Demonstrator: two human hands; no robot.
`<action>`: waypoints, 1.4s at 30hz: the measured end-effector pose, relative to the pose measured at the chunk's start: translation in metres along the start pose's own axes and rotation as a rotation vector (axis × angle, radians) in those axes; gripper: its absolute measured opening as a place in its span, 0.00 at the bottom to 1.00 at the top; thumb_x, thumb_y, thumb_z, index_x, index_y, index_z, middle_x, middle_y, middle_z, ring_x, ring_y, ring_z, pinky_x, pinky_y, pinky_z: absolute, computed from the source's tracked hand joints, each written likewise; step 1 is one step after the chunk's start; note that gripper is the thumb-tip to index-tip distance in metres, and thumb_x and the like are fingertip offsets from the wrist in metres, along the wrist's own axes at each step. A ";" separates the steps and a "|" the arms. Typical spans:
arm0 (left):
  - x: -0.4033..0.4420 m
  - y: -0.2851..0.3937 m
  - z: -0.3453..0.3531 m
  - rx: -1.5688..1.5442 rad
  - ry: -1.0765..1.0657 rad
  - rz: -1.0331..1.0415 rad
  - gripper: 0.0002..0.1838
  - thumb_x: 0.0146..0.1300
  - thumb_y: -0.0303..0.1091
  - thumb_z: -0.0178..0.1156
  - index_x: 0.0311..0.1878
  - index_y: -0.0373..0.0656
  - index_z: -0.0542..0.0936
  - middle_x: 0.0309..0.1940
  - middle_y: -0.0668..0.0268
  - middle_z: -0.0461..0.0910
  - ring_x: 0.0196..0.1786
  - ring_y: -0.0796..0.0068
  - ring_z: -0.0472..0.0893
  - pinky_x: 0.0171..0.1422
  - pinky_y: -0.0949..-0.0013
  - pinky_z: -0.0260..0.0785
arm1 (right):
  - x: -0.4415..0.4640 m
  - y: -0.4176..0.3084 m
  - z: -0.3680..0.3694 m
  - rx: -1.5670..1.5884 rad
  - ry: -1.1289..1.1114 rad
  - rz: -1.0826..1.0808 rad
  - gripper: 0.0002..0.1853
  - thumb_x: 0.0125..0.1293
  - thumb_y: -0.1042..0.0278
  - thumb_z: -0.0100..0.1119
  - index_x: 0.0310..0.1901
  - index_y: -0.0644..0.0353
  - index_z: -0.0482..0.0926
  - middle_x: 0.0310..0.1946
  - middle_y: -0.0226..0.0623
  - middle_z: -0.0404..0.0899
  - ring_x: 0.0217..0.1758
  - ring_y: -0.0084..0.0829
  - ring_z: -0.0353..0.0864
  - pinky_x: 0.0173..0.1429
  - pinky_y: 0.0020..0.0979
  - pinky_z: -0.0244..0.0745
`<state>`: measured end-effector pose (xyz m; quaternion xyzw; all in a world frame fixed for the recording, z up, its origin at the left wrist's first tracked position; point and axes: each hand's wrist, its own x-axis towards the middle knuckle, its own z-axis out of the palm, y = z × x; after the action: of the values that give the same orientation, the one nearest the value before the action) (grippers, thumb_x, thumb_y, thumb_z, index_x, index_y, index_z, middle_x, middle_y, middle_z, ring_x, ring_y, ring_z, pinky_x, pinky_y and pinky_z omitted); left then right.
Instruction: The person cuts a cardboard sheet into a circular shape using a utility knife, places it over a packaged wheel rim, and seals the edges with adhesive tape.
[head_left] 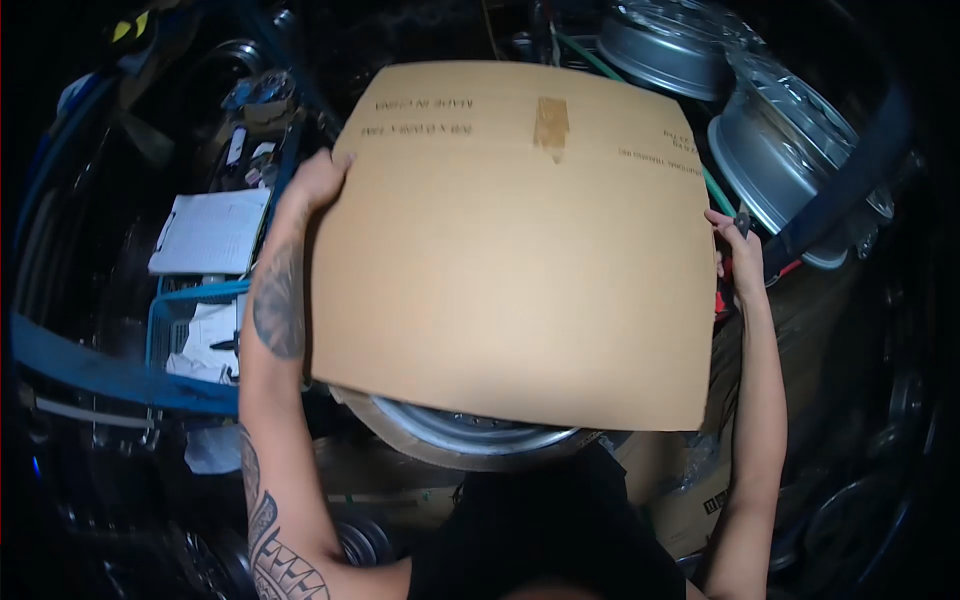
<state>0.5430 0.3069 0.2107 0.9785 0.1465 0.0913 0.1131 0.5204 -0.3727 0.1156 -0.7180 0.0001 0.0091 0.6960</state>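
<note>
A large flat cardboard sheet (pixel 510 260) with printed lettering and a torn patch of brown tape fills the middle of the head view. My left hand (pixel 322 178) grips its left edge near the upper corner. On the opposite edge, my right hand (pixel 740 258) is closed, with its fingers partly hidden behind the sheet. A small dark object (pixel 742 222), whose kind I cannot make out, shows at the right hand's fingers. Under the near edge of the sheet, a silver wheel rim (pixel 470 432) is partly visible; the cardboard covers the rest.
Silver wheel rims (pixel 770 150) wrapped in plastic stand at the upper right. At the left, a paper pad (pixel 212 232) lies above a blue basket (pixel 160 335) holding papers. A blue rail (pixel 110 365) crosses the left side. Something red (pixel 722 300) shows behind the sheet.
</note>
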 end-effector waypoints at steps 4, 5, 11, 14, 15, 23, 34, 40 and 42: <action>-0.159 -0.011 0.010 0.034 -0.091 -0.188 0.32 0.73 0.55 0.59 0.54 0.28 0.84 0.52 0.32 0.83 0.60 0.33 0.82 0.66 0.45 0.76 | 0.016 0.036 0.041 -0.464 0.224 -0.173 0.25 0.68 0.58 0.73 0.59 0.67 0.83 0.39 0.38 0.88 0.39 0.25 0.85 0.48 0.30 0.79; -0.192 -0.015 0.010 0.076 -0.098 -0.249 0.32 0.72 0.55 0.60 0.55 0.29 0.84 0.53 0.33 0.84 0.60 0.34 0.82 0.66 0.45 0.76 | 0.019 0.034 0.048 -0.523 0.160 -0.148 0.24 0.67 0.56 0.74 0.56 0.66 0.84 0.37 0.41 0.89 0.40 0.26 0.87 0.49 0.31 0.79; -0.275 -0.051 0.043 0.042 0.175 -0.311 0.35 0.68 0.55 0.68 0.60 0.29 0.82 0.53 0.39 0.86 0.61 0.38 0.84 0.66 0.47 0.76 | 0.041 0.008 0.100 -0.851 0.194 -0.303 0.29 0.63 0.47 0.76 0.50 0.69 0.87 0.42 0.56 0.90 0.49 0.55 0.91 0.55 0.44 0.82; -0.261 -0.047 0.029 -0.280 -0.020 -0.445 0.34 0.66 0.53 0.70 0.59 0.27 0.82 0.49 0.37 0.87 0.58 0.38 0.85 0.64 0.49 0.78 | 0.035 -0.018 0.109 -0.748 0.048 -0.189 0.28 0.63 0.46 0.75 0.51 0.65 0.87 0.42 0.60 0.89 0.51 0.57 0.90 0.55 0.47 0.81; -0.254 -0.039 0.022 -0.235 -0.034 -0.462 0.33 0.66 0.52 0.70 0.57 0.27 0.82 0.49 0.36 0.86 0.57 0.37 0.85 0.63 0.49 0.78 | 0.040 -0.019 0.112 -0.798 0.070 -0.222 0.27 0.64 0.46 0.74 0.50 0.65 0.87 0.42 0.60 0.89 0.51 0.58 0.89 0.55 0.48 0.81; -0.201 -0.052 0.044 -0.072 0.042 -0.336 0.32 0.65 0.55 0.69 0.47 0.26 0.87 0.46 0.32 0.85 0.55 0.37 0.86 0.61 0.47 0.78 | 0.053 -0.002 0.107 -1.018 0.124 -0.286 0.32 0.67 0.40 0.69 0.52 0.67 0.85 0.44 0.66 0.86 0.54 0.64 0.85 0.59 0.52 0.79; -0.216 -0.059 0.036 -0.024 -0.025 -0.401 0.36 0.64 0.59 0.71 0.38 0.22 0.86 0.37 0.31 0.85 0.49 0.35 0.87 0.54 0.48 0.79 | 0.044 -0.005 0.122 -1.168 0.160 -0.240 0.35 0.72 0.35 0.61 0.53 0.70 0.84 0.45 0.67 0.86 0.55 0.64 0.85 0.60 0.53 0.79; -0.203 -0.050 0.014 0.048 -0.216 -0.388 0.36 0.63 0.59 0.73 0.38 0.24 0.86 0.37 0.33 0.85 0.48 0.35 0.87 0.54 0.47 0.79 | 0.035 -0.002 0.113 -1.047 0.134 -0.254 0.30 0.73 0.41 0.64 0.48 0.69 0.84 0.45 0.65 0.85 0.53 0.66 0.84 0.55 0.54 0.79; -0.182 -0.032 0.009 0.106 -0.239 -0.350 0.36 0.63 0.58 0.73 0.50 0.25 0.83 0.54 0.35 0.83 0.59 0.39 0.84 0.63 0.51 0.77 | 0.035 0.001 0.113 -1.100 0.143 -0.304 0.28 0.74 0.43 0.63 0.46 0.68 0.84 0.45 0.61 0.85 0.51 0.65 0.84 0.54 0.55 0.79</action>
<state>0.3649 0.2791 0.1680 0.9465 0.3044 -0.0540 0.0923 0.5542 -0.2591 0.1104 -0.9652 -0.0608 -0.1412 0.2117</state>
